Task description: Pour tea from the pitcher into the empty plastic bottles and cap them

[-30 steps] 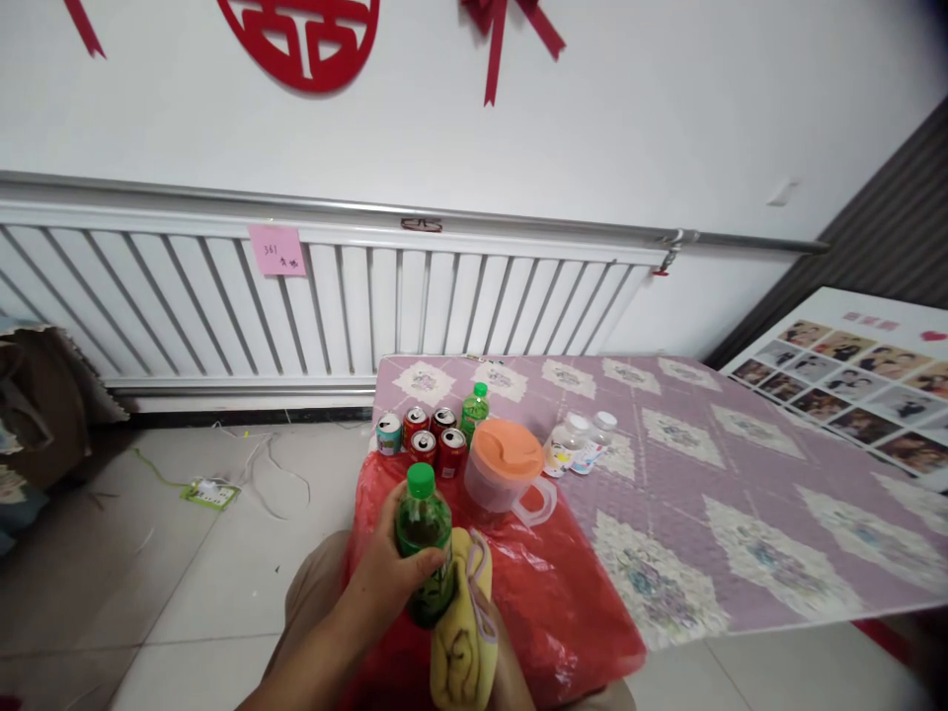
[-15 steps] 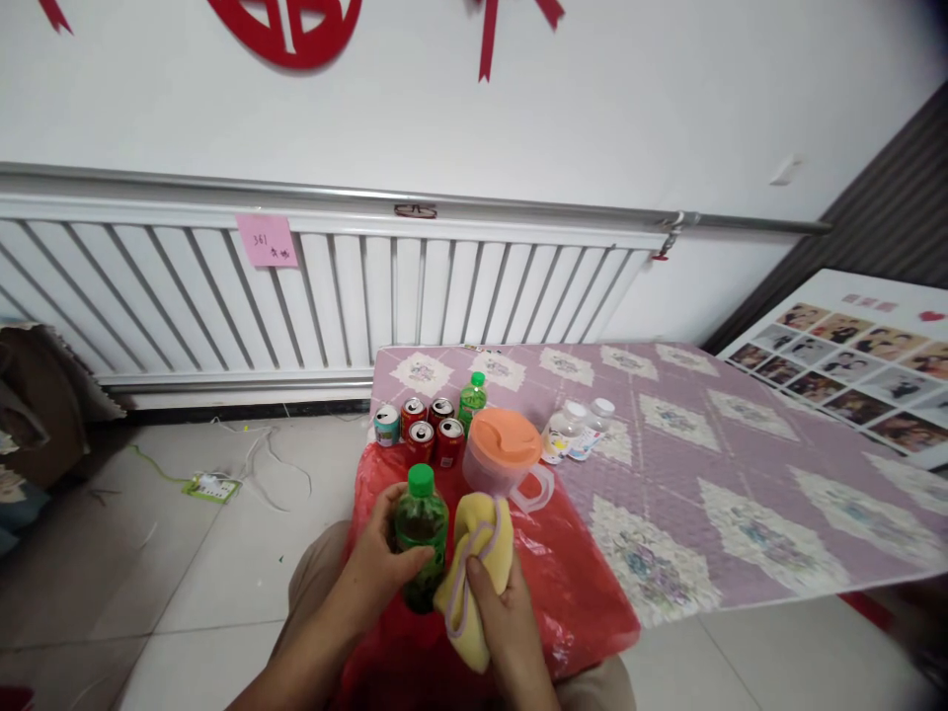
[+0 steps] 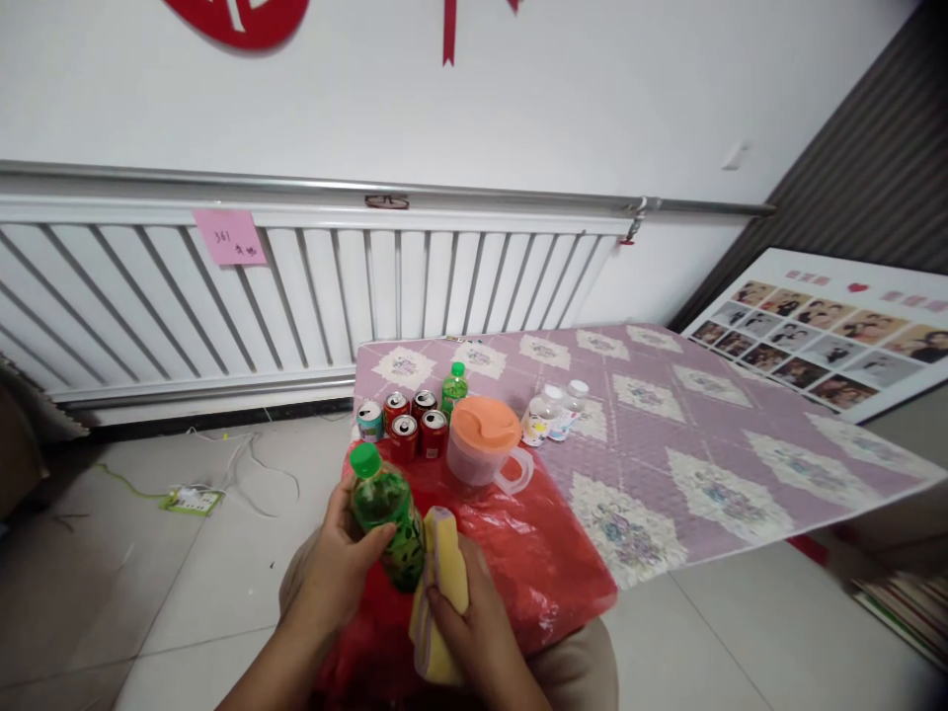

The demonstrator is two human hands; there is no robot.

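Note:
My left hand [image 3: 345, 548] is wrapped round a green plastic bottle [image 3: 392, 518] with a green cap, its top tilted to the left. In my right hand [image 3: 474, 607] is a folded yellow cloth [image 3: 442, 583] with a pale purple edge, right beside the bottle's lower side. Both are held over a red plastic sheet [image 3: 548, 553] that hangs over the table's near end. Just beyond stands a clear plastic pitcher [image 3: 474, 464] with an orange lid [image 3: 485, 423].
Several drink cans [image 3: 404, 434] stand left of the pitcher, with a second green bottle [image 3: 454, 390] behind it. Two white-capped bottles [image 3: 544, 415] are to its right on the purple floral tablecloth [image 3: 592, 380]. A white radiator [image 3: 385, 286] lines the wall; cables [image 3: 252, 464] lie on the floor.
The bottle in my left hand has tipped, cap leftward. The cloth has turned more edge-on beside it. The view has swung to the right.

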